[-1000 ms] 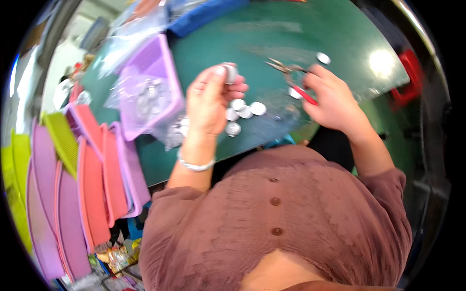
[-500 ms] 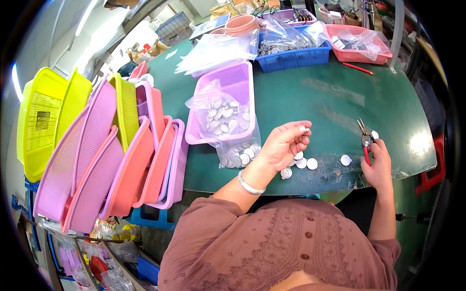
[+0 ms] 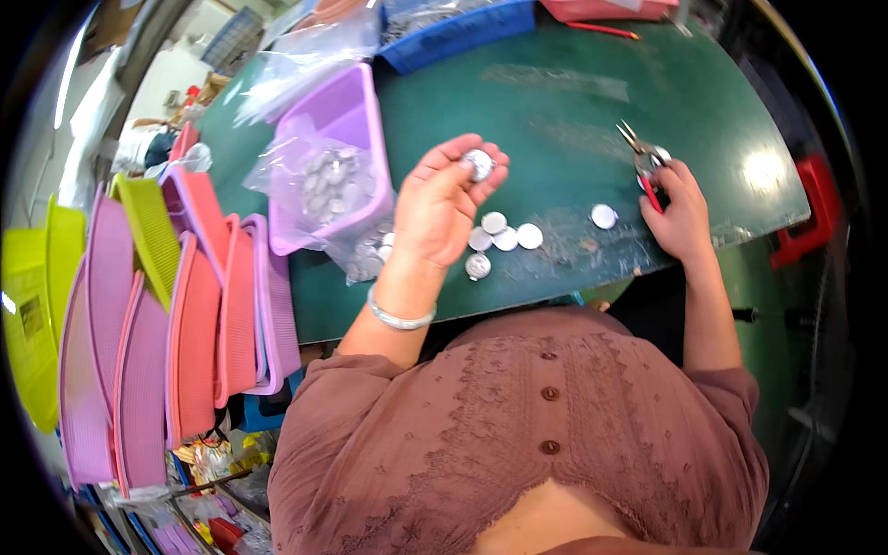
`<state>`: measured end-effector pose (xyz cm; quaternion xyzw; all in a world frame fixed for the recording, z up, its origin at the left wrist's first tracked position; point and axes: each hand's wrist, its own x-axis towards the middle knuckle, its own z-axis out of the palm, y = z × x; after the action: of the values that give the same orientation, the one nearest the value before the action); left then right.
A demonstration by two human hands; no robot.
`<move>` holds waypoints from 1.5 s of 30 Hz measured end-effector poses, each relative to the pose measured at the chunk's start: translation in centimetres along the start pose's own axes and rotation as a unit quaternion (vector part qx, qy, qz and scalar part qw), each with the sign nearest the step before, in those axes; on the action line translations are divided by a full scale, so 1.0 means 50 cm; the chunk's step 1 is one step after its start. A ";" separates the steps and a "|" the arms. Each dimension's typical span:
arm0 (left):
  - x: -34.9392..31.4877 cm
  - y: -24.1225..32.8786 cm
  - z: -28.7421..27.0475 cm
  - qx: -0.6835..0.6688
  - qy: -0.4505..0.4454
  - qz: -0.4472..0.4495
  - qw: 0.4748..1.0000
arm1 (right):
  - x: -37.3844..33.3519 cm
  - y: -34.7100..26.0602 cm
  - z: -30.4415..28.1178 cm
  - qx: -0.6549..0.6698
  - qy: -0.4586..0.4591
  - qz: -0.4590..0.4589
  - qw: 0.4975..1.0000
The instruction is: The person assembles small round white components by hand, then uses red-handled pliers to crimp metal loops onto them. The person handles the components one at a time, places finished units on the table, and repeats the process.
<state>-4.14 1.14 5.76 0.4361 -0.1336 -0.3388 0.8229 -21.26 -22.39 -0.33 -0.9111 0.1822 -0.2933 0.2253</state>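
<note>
A round silver disc (image 3: 478,165) with a patterned face is pinched between the thumb and fingers of my left hand (image 3: 442,199), palm up above the table. My right hand (image 3: 683,211) grips red-handled pliers (image 3: 647,173) at the table's right side, their metal jaws pointing away from me. Beside the pliers lies another pale disc (image 3: 659,155), partly hidden by them and my fingers. Several similar discs (image 3: 505,239) lie in a cluster between my hands. One patterned disc (image 3: 477,266) sits nearest the front edge, and a single plain disc (image 3: 604,216) lies closer to my right hand.
A purple basket (image 3: 370,120) at the left holds a clear bag of discs (image 3: 335,185); more bagged discs spill beside it. Stacked colored baskets (image 3: 199,333) stand at far left. A blue bin (image 3: 462,39) and a red pen (image 3: 603,30) are at the back.
The whole view has shifted, so the table appears farther up and left. My left hand has turned the disc so its face shows. My right hand keeps hold of the pliers.
</note>
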 end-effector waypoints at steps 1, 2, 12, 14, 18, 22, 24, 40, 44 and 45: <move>-0.004 0.002 0.003 0.009 0.001 0.010 1.000 | 0.001 0.004 0.005 -0.003 0.001 -0.003 1.000; -0.008 0.003 0.008 -0.007 0.006 0.009 1.000 | -0.001 0.008 0.007 -0.006 0.003 -0.006 1.000; -0.025 0.002 0.021 -0.009 0.000 0.026 1.000 | -0.004 0.015 0.018 -0.028 0.018 0.001 0.999; -0.026 0.001 0.023 -0.012 0.002 0.022 1.000 | -0.006 0.019 0.020 -0.030 0.023 -0.006 0.999; -0.026 0.000 0.019 -0.033 -0.003 0.019 0.999 | -0.007 0.020 0.021 -0.035 0.031 -0.018 0.999; -0.029 0.002 0.015 -0.041 0.000 0.019 0.999 | -0.007 0.020 0.022 -0.037 0.033 -0.024 0.998; -0.033 0.003 0.018 -0.018 0.001 0.019 1.000 | -0.007 0.020 0.023 -0.039 0.038 -0.029 0.998; -0.041 0.002 0.022 0.004 0.020 0.009 1.000 | -0.008 0.019 0.023 -0.040 0.039 -0.028 0.998; -0.041 0.000 0.019 0.005 0.021 0.006 1.000 | -0.008 0.017 0.021 -0.044 0.037 -0.025 0.998; -0.041 0.000 0.019 0.006 0.024 0.005 1.000 | -0.008 0.016 0.022 -0.044 0.036 -0.023 0.998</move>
<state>-6.13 1.91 6.45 0.4487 -0.1183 -0.3228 0.8249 -21.06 -22.56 -1.72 -0.9130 0.1821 -0.3223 0.1713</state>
